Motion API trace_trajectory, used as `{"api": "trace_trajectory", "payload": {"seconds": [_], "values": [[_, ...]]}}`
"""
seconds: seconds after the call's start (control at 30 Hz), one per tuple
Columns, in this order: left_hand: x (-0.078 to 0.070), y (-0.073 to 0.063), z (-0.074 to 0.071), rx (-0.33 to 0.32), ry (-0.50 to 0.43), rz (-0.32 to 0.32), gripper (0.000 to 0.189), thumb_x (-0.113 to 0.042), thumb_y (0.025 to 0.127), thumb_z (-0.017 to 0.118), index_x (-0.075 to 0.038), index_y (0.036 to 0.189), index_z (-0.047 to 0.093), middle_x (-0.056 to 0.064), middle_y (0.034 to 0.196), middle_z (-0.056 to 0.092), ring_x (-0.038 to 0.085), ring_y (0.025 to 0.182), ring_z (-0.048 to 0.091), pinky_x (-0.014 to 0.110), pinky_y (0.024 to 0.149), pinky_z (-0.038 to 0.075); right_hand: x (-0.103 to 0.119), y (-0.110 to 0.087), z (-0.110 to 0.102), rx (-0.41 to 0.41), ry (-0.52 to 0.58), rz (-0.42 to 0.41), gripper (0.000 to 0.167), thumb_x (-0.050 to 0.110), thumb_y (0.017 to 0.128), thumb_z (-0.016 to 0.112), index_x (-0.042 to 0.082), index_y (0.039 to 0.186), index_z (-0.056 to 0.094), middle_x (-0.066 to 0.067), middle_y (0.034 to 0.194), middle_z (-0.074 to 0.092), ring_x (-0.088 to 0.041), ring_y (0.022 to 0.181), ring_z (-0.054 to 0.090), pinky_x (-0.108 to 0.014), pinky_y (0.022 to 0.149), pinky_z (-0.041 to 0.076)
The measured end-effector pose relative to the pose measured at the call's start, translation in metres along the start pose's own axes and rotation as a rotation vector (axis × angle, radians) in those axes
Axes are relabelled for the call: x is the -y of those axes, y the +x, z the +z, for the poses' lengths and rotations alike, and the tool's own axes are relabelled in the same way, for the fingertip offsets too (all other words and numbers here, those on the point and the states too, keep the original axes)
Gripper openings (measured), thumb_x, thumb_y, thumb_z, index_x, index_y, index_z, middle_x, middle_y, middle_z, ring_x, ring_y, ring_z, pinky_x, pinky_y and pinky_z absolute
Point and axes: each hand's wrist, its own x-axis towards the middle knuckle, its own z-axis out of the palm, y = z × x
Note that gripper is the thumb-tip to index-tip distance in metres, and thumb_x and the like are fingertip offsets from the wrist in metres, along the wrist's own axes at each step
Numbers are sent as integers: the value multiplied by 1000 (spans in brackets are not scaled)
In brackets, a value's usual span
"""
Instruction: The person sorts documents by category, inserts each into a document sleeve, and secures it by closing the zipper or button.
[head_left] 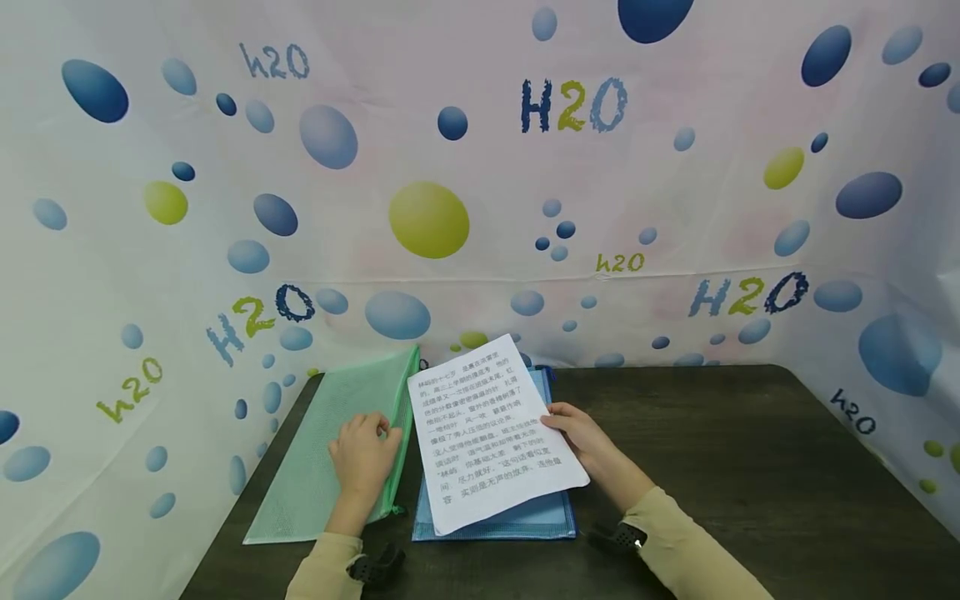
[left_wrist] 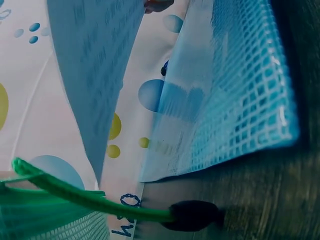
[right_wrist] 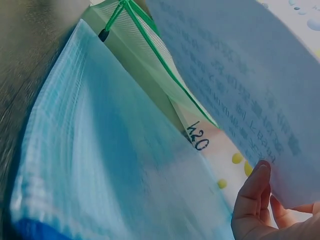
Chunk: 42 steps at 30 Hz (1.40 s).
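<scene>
My right hand pinches the right edge of a white sheet of printed paper, thumb on its front. In the right wrist view the paper slants above a blue mesh zip pouch. That blue pouch lies on the table, partly hidden by the sheet. My left hand, fingers curled, grips the upper layer of a green mesh zip pouch near its right side; the fingertips are partly hidden. The green pouch's right edge stands raised, parting its layers.
The dark wooden table extends to the right of the pouches. Behind it hangs a white sheet with printed bubbles. A green zipper cord with a dark end hangs by the green pouch. Dark wrist straps sit by the sleeves.
</scene>
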Motion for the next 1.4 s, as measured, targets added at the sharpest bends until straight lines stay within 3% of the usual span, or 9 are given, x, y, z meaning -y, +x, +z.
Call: {"api": "trace_trajectory", "payload": {"seconds": [0.43, 0.83, 1.17, 1.4], "values": [[0, 0, 0, 2, 2, 12, 11, -19, 82, 65, -12, 74, 60, 8, 81, 59, 28, 77, 50, 44, 70, 31, -3, 16, 25, -82, 84, 1, 27, 2, 97, 51, 1, 124, 45, -1, 92, 67, -14, 78, 67, -31, 68, 53], [-1, 0, -1, 14, -7, 27, 11, -19, 83, 66, -13, 75, 60, 7, 82, 60, 29, 78, 51, 44, 71, 32, -9, 25, 42, -202, 11, -68, 23, 1, 96, 53, -1, 119, 50, -10, 102, 65, -14, 77, 65, -29, 67, 51], [-2, 1, -2, 41, 0, 21, 11, -18, 82, 64, -12, 74, 59, 7, 81, 59, 28, 77, 49, 43, 71, 30, -10, 25, 51, -233, -34, -88, 21, 3, 97, 53, 2, 118, 52, -16, 109, 64, -15, 77, 65, -30, 67, 51], [-3, 1, -3, 51, 8, 27, 10, -16, 81, 65, -12, 73, 60, 7, 79, 59, 27, 74, 49, 43, 70, 31, -8, 20, 57, -210, -39, -142, 20, 4, 97, 54, 2, 117, 52, -13, 101, 66, -14, 74, 65, -29, 65, 51]]}}
